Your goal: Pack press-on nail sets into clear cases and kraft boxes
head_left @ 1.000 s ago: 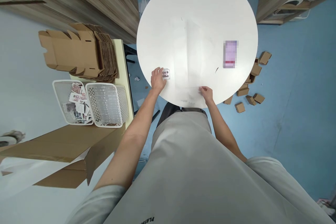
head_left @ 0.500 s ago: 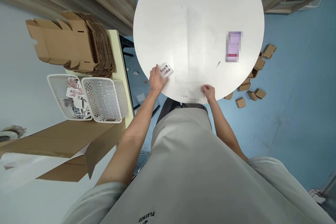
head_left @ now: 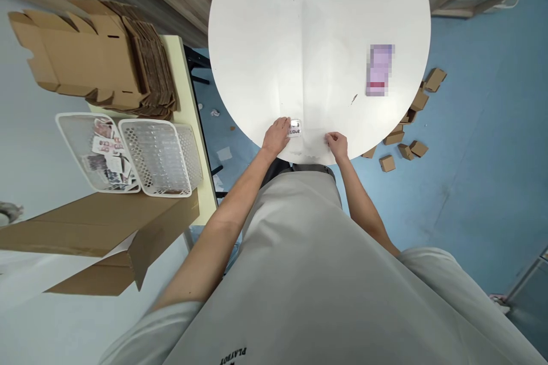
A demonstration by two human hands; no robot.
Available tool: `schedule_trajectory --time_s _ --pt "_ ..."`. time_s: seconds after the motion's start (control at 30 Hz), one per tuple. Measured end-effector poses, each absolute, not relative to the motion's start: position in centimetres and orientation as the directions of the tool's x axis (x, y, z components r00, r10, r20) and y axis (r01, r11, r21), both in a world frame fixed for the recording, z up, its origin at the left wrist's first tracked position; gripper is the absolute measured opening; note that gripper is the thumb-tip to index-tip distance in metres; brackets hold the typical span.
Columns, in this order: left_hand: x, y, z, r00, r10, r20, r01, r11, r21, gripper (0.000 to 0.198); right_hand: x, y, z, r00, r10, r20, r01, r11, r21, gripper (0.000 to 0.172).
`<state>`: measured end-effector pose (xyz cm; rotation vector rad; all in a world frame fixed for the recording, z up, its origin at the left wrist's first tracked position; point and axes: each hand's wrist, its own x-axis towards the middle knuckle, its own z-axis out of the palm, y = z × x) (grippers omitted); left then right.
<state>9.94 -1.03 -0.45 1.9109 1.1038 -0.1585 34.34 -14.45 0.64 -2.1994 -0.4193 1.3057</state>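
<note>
From my remote seat, here's the small clear plastic packet with dark markings (head_left: 294,128), lying between six and seven o'clock on the round white table (head_left: 257,40). My left hand (head_left: 276,137), at seven, has its fingers on the packet's nine-o'clock edge; pinching or merely resting, I can't tell. My right hand (head_left: 337,144), just short of six, has its fingertips pressed together, nothing visible between them. The danger? That smooth top looks slick, so a loose touch could skid the packet; shoved towards six, it could drop off the near rim.
</note>
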Motion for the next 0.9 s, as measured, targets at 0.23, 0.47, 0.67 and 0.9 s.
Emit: schedule_trajectory --time_s 0.23,0.47,0.67,0.9 --pt "9.9 -1.5 0.0 0.571 0.657 -0.491 0.750 -0.175 0.638 0.081 31.9 -12.9 3.7 0.396 0.740 -0.544 0.362 -0.670 -0.648 0.017" --pt "9.6 -2.4 1.9 0.458 0.778 -0.429 0.746 -0.075 0.661 0.057 27.3 -10.1 4.2 0.190 0.879 -0.437 0.556 -0.463 -0.691 0.016" --pt "9.7 -2.8 2.5 0.181 0.788 -0.588 0.675 0.336 0.657 0.032 25.1 -8.1 2.4 0.080 0.851 -0.518 0.613 -0.452 -0.648 0.018" --pt "10.0 -2.3 1.3 0.076 0.751 -0.657 0.582 0.501 0.640 0.025 24.2 -7.9 1.3 0.036 0.843 -0.536 0.610 -0.444 -0.657 0.016"
